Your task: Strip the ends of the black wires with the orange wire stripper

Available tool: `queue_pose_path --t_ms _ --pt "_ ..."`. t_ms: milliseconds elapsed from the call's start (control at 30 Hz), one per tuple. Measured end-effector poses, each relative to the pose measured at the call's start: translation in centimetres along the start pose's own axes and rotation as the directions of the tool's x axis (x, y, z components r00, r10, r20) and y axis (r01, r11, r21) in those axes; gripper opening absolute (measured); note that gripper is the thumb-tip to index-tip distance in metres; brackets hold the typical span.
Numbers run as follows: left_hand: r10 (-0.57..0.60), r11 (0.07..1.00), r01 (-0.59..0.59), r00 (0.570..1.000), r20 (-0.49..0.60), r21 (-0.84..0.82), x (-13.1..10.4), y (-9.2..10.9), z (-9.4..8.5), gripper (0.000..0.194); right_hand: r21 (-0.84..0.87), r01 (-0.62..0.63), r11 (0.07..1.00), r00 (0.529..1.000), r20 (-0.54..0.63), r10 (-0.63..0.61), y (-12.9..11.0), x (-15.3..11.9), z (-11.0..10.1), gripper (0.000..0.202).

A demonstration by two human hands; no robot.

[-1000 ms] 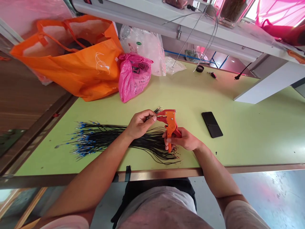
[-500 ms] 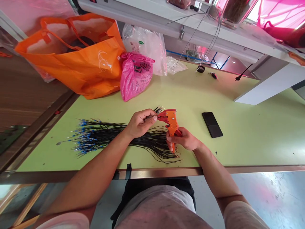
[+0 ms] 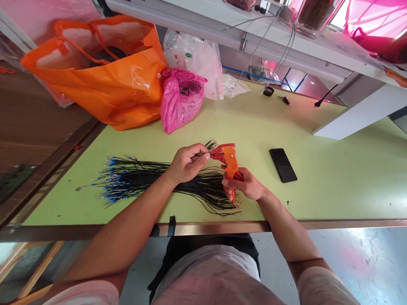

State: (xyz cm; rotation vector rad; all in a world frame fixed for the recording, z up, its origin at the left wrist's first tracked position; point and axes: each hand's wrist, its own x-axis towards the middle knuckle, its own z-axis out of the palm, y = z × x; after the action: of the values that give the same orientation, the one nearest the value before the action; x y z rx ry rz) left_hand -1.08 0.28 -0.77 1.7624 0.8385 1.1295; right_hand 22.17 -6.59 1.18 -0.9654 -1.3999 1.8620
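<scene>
My right hand [image 3: 243, 184] is wrapped round the handles of an orange and red wire stripper [image 3: 230, 159], its jaws pointing left. In a pinch between thumb and forefinger, my left hand [image 3: 190, 162] holds a thin black wire [image 3: 208, 154] whose end is at the stripper's jaws. A few more wire ends [image 3: 212, 144] show just behind my left fingers; I cannot tell if that hand holds them too. Under both hands lies a large bundle of black wires [image 3: 199, 186], with blue fittings [image 3: 116, 182] at its left end.
A black phone [image 3: 282, 165] lies to the right. An orange bag [image 3: 127, 91], a pink plastic bag [image 3: 182, 99] and clear plastic bags [image 3: 203, 63] stand at the back left. A white shelf [image 3: 203, 17] crosses above the green table [image 3: 248, 123], with a white upright [image 3: 346, 110] at right.
Almost nothing differs. Both hands keep their places, the wire still at the stripper's jaws; the whole view has shifted very slightly.
</scene>
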Motion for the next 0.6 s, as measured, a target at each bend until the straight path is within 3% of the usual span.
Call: queue_pose_path --t_ms 367,500,600 --pt "0.001 1.000 0.000 0.999 -0.044 0.021 -0.1 0.2 0.7 0.026 -0.117 0.025 0.993 0.987 -0.155 -0.043 0.4 -0.1 0.2 0.049" --pt "-0.041 0.999 0.042 0.998 -0.041 0.026 0.0 -0.5 0.8 0.030 -0.001 0.029 1.000 1.000 -0.012 -0.029 0.3 0.0 -0.6 0.035" --pt "-0.050 0.997 0.055 0.994 -0.097 0.047 0.1 -0.8 0.7 0.034 0.111 0.001 0.994 0.998 0.055 -0.007 0.4 -0.1 -1.5 0.038"
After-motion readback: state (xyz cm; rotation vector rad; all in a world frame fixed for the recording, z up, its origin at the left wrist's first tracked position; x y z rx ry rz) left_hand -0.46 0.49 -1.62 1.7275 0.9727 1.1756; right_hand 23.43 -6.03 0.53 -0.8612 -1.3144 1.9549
